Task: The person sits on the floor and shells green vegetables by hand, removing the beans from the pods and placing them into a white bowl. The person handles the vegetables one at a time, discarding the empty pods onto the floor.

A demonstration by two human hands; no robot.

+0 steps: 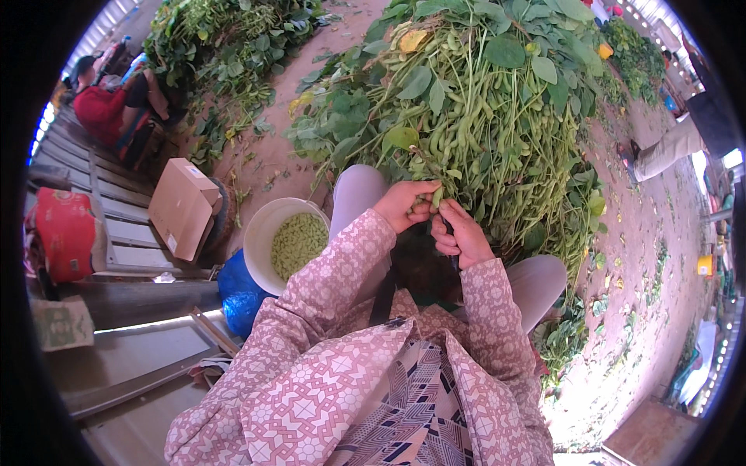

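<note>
My left hand (408,205) pinches a green soybean pod (437,197) between thumb and fingers, with more green showing in its curled fingers. Close beside it, my right hand (463,233) has its thumb and fingertips at the lower end of that pod. A slim dark tool (454,262) sticks out below my right fingers; its kind is mostly hidden by the hand. Just beyond both hands rises a large heap of soybean plants (466,125), thick with pods and leaves. To the left of my knee stands a white bucket (256,247) partly filled with shelled green soybeans (298,242).
A blue plastic bag (242,303) lies against the bucket. Farther left are a cardboard box (180,212) and a red sack (64,233). More plants (233,58) are piled at upper left. One person (105,110) sits at left; another person's leg (670,148) shows at right.
</note>
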